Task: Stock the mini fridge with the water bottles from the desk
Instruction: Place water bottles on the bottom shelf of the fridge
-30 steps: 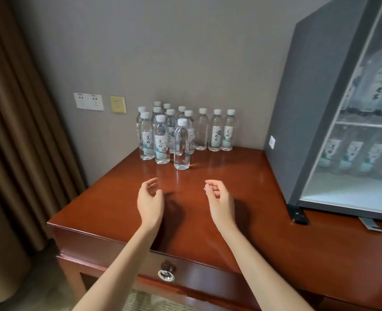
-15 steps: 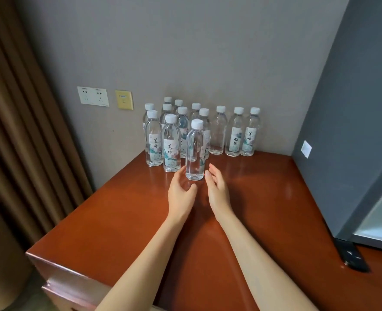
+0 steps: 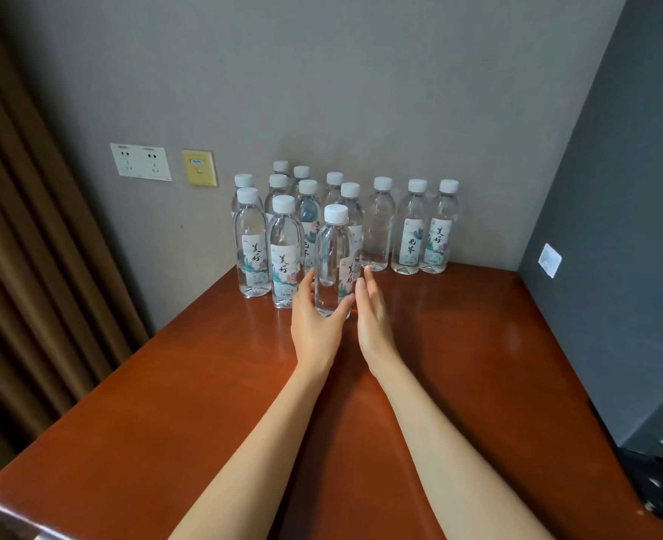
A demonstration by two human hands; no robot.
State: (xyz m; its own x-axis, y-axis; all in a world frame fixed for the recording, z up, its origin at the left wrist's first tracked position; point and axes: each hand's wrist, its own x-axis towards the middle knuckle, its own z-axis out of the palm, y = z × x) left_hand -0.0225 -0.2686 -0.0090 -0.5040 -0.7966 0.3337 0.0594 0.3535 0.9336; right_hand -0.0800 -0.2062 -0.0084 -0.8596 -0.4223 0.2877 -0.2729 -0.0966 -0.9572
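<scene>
Several clear water bottles with white caps stand in a cluster at the back of the red-brown desk [image 3: 205, 403], against the wall. The front water bottle [image 3: 333, 251] stands upright, a little ahead of the others. My left hand [image 3: 316, 317] cups its base, with the thumb across the front and the fingers up its left side. My right hand [image 3: 372, 313] has straight fingers along the bottle's right side, touching it or nearly so. The grey mini fridge [image 3: 610, 243] fills the right edge; its inside is out of view.
Three bottles [image 3: 409, 231] stand in a row to the right of the cluster, near the fridge wall. Wall sockets [image 3: 140, 161] and a yellow plate [image 3: 200, 168] are on the grey wall. A brown curtain [image 3: 21, 247] hangs at the left. The fridge's black foot [image 3: 657, 489] sits at the lower right.
Both hands have moved forward from the middle of the desk to the front bottle and closed in on it. The view has turned left, so the fridge's glass front has left the frame.
</scene>
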